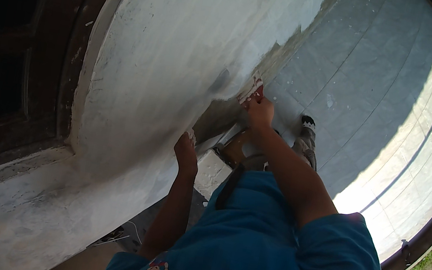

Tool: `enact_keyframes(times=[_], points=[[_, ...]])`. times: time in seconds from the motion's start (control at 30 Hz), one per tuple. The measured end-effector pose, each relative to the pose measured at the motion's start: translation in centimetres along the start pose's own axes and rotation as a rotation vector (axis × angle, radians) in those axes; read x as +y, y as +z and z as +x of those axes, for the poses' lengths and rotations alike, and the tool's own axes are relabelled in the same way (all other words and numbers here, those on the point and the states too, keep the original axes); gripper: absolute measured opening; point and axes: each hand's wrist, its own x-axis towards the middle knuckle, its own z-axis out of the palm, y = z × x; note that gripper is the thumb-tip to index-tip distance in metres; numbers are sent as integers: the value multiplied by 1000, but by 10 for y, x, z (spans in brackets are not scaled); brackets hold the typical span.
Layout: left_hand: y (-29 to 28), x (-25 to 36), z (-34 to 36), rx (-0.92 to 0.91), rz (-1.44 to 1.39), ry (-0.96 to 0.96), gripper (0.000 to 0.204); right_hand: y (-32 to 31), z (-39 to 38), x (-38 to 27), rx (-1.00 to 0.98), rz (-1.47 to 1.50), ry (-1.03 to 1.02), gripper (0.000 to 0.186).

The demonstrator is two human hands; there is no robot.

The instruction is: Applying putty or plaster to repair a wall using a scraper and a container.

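Along the lower part of a whitish wall (pixel 169 40), my right hand (pixel 260 111) is closed around a red putty scraper (pixel 257 88). White paste is smeared over the scraper, and its blade is at the wall, beside a bare grey-brown strip (pixel 219 117) at the wall's foot. My left hand (pixel 186 153) is closed near the same wall, lower and to the left. Something whitish (pixel 191 136) shows at its fingertips; its kind is hard to make out. Fresh-looking white coating meets the bare strip in a ragged edge.
A dark brown wooden window frame (pixel 77 53) is set in the wall at left. Grey floor tiles (pixel 373 64) stretch away to the right, partly sunlit. My foot (pixel 308 122) stands on them. Near my legs is a brownish-orange object (pixel 234 148), partly hidden.
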Motion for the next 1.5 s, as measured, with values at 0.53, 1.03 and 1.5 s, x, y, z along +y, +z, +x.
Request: enact_keyframes(times=[0.53, 1.03, 1.5], points=[[-2, -27, -13, 9, -22, -78, 44, 86, -89, 9, -221, -71, -356, 26], [-1, -19, 1, 21, -31, -106, 51, 40, -48, -64, 48, 6, -209, 30], [3, -17, 7, -13, -40, -129, 50, 42, -41, -71, 5, -45, -460, 36]])
